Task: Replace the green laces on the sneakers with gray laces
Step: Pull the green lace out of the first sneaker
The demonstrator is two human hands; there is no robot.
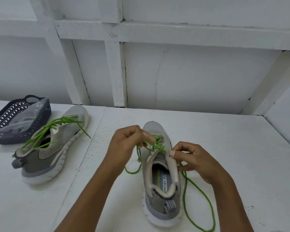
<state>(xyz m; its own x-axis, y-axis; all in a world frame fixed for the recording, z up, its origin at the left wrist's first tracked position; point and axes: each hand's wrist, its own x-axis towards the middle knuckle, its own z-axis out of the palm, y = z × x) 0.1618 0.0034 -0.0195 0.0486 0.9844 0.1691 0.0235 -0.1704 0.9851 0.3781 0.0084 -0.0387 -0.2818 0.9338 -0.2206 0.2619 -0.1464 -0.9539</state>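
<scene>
Head view: left hand (126,144), fingers curled, pinches the green cord lace (157,144) (blurred); just right of that grip, right hand (196,163) pinches the collar of the grey mesh sneaker (155,129), on a white painted table (224,139) below a white panelled wall (191,72).

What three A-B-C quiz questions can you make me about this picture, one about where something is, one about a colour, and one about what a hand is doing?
1. Where is the dark perforated plastic basket on the white table?
A) far left
B) far right
C) centre front

2. What colour is the thin cord lace in the near gray mesh sneaker?
A) gray
B) green
C) red

3. What is the left hand doing?
A) lying flat
B) lifting the basket
C) pinching the lace

Answers:
1 A, it sits at the table's far left.
2 B, bright green strands cross the eyelets.
3 C, its fingers curl round a strand.
</scene>
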